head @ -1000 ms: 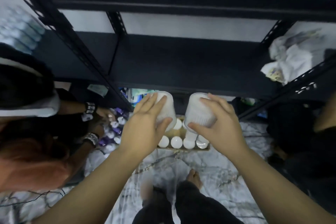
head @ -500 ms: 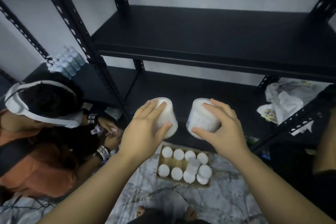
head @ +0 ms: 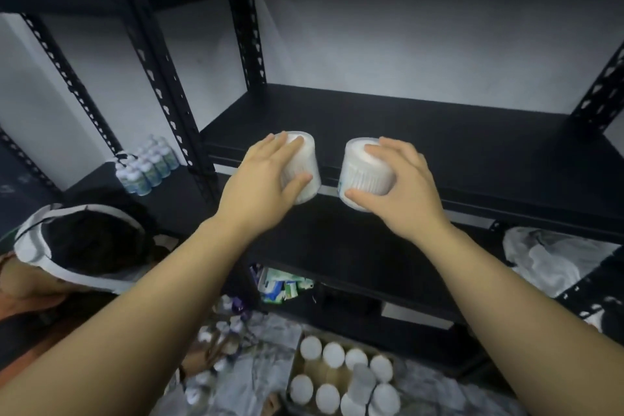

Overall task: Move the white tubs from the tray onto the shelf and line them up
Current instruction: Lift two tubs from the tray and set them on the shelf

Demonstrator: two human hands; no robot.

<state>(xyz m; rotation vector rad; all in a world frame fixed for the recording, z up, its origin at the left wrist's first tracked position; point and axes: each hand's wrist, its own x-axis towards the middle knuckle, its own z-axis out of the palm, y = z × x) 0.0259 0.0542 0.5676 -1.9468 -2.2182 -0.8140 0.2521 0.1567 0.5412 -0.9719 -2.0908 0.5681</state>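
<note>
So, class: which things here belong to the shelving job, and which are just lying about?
Job: left hand, right hand, left tub, right tub, shelf, tray of tubs.

Lying about: bottles, plastic bags, packets.

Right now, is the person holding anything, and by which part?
Yes: each hand grips a white tub around its side, the left hand one tub, the right hand another.

Wide open black shelf (head: 422, 125) ahead, bare board running back to the wall, with the slotted upright posts (head: 248, 20) hemming it in at the left and the far right. Both hands (head: 260, 186) (head: 401, 186) sit at its front edge, each wrapped round a white tub (head: 305, 162) (head: 361, 172). Down below, another person's head (head: 81, 246) crowds the left side, and the tray (head: 341, 378) of tubs sits on the floor.
</note>
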